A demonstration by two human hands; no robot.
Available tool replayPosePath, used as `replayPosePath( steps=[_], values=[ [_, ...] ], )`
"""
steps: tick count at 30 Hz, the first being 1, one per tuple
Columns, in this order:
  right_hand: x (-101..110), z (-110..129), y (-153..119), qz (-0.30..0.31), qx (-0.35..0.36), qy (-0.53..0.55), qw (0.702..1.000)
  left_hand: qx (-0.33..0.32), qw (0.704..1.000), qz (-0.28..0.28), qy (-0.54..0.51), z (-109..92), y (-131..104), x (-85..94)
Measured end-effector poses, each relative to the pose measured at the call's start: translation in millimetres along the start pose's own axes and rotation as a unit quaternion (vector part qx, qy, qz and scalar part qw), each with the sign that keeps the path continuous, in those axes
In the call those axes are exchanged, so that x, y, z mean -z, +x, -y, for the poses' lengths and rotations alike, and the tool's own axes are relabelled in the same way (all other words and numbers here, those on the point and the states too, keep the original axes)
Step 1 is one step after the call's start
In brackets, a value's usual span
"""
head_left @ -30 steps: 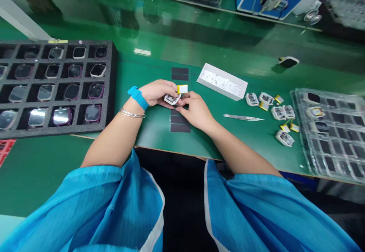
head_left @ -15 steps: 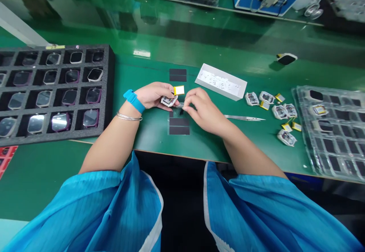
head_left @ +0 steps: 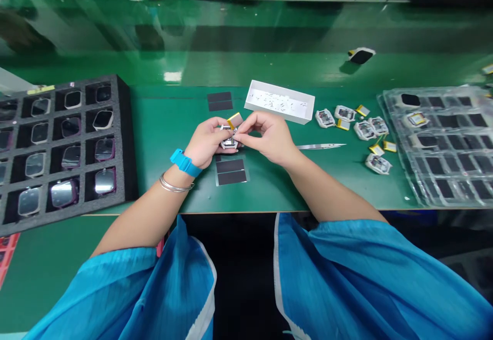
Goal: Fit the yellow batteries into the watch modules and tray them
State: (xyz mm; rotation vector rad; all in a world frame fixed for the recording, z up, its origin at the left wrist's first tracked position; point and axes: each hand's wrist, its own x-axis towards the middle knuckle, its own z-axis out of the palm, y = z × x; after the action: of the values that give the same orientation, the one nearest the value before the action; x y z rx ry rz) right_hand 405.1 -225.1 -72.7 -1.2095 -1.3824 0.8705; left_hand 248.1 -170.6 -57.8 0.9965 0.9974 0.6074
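My left hand (head_left: pixel 210 140) grips a white watch case (head_left: pixel 229 144) with its inner parts facing up. A yellow and silver battery (head_left: pixel 235 120) stands out from the case's upper edge. My right hand (head_left: pixel 265 135) is pinched at the case's right side; whatever its fingertips hold is too small to make out. Just below the hands lies a clear sheet with dark strips (head_left: pixel 231 171). Another pair of dark strips (head_left: pixel 220 101) is above them. Tweezers (head_left: pixel 321 146) lie to the right of my right hand.
A black foam tray (head_left: pixel 125 139) of watches stands at the left. Beyond my right hand is a white box (head_left: pixel 280 102) with small pieces. Several opened cases (head_left: pixel 324 118) with batteries lie right of it, near stacked clear trays (head_left: pixel 414 173). A watch unit (head_left: pixel 362 55) sits farther back.
My right fingertips have moved up from the dark strips to the watch case. The case and battery are turned differently in my left hand. The whole view has shifted.
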Motion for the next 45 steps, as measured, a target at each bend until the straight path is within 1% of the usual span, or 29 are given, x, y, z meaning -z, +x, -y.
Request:
replayPosePath(
  steps=[2, 5, 7, 9, 12, 15, 18, 22, 24, 27, 29, 30, 32, 34, 36, 38, 40, 43, 45],
  values=[
    [-2, 0, 0, 0.003, -0.007, 0.011, 1.000, 0.001, 1.000, 0.003, -0.007, 1, 0, -0.4],
    [-5, 0, -2, -0.007, 0.001, 0.023, 1.000, 0.006, 1.000, 0.006, -0.023, 1, 1, -1.2],
    [-6, 0, -2, -0.032, 0.020, 0.014, 0.999, 0.014, 0.999, 0.007, -0.038, 1, 1, -1.4],
    [-6, -2, -1, -0.075, 0.051, -0.014, 0.996, 0.022, 0.998, 0.013, -0.062, -1, 0, -0.4],
    [-2, -5, 1, -0.139, 0.093, -0.068, 0.984, 0.029, 0.992, 0.054, -0.111, -4, -1, 3.2],
    [2, -7, 2, -0.161, 0.109, -0.116, 0.974, 0.043, 0.985, 0.101, -0.135, -7, -2, 6.8],
    [5, -9, 3, -0.145, 0.106, -0.152, 0.972, 0.039, 0.985, 0.116, -0.123, -8, -2, 8.3],
    [11, -12, 5, -0.113, 0.091, -0.183, 0.972, 0.007, 0.989, 0.113, -0.097, -5, -2, 9.4],
    [15, -15, 8, -0.098, 0.067, -0.177, 0.977, -0.009, 0.990, 0.109, -0.085, -4, -1, 10.1],
    [21, -18, 13, -0.054, 0.019, -0.135, 0.989, -0.025, 0.992, 0.106, -0.069, -3, -1, 11.1],
    [23, -17, 14, -0.038, 0.009, -0.114, 0.993, -0.029, 0.992, 0.108, -0.058, -4, -2, 10.8],
    [22, -16, 14, -0.043, 0.017, -0.112, 0.993, -0.029, 0.992, 0.108, -0.053, -4, -2, 10.3],
    [20, -12, 12, -0.071, 0.057, -0.125, 0.988, -0.032, 0.993, 0.100, -0.047, -4, -3, 8.4],
    [15, -8, 8, -0.096, 0.098, -0.138, 0.981, -0.041, 0.995, 0.076, -0.044, -5, -4, 5.6],
    [9, -4, 4, -0.108, 0.112, -0.129, 0.979, -0.048, 0.997, 0.045, -0.043, -4, -4, 2.5],
    [4, -3, 1, -0.098, 0.095, -0.100, 0.986, -0.046, 0.998, 0.021, -0.041, -4, -3, 0.2],
    [0, -3, 0, -0.067, 0.057, -0.059, 0.994, -0.039, 0.998, 0.007, -0.038, -3, -3, -1.0],
    [-2, -4, 0, -0.020, 0.009, -0.009, 1.000, -0.033, 0.999, 0.000, -0.039, -1, -3, -1.3],
    [-2, -5, 0, -0.011, -0.003, 0.005, 1.000, -0.033, 0.999, 0.000, -0.039, -1, -3, -1.1]
  ],
)
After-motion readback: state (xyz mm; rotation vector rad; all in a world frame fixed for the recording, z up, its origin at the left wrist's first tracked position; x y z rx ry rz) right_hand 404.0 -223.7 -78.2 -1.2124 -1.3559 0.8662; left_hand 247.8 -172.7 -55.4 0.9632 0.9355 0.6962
